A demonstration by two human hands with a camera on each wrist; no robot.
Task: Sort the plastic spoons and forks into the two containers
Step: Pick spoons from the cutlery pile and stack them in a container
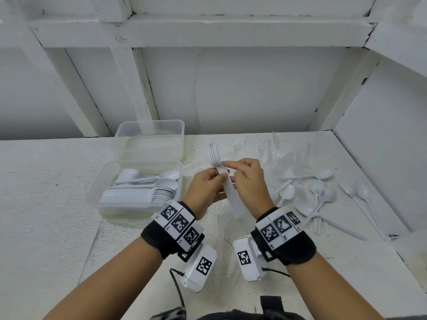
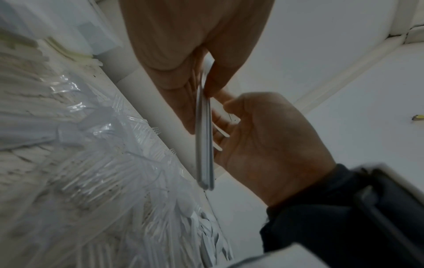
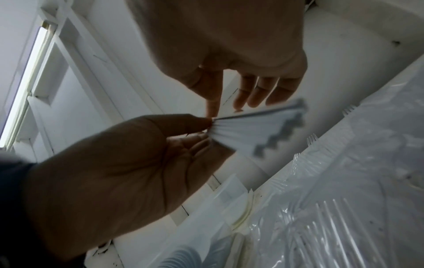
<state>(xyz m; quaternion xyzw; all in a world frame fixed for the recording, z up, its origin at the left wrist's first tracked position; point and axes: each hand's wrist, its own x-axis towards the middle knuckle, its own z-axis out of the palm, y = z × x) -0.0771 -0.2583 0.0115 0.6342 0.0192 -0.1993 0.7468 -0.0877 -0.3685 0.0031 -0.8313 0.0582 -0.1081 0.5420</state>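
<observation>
From the head view, the left hand [image 1: 206, 185] and right hand [image 1: 248, 181] both grip a stack of white plastic forks [image 1: 221, 174] above the white tabletop [image 1: 46, 181], right of the clear plastic container of white spoons [image 1: 138, 188]. The left wrist view shows the stack edge-on, seemingly several forks. In the right wrist view the fork handles fan out from the right grip's pinch.

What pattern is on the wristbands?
Black-and-white square tag markers on the wristbands, clearest in the head view.
</observation>
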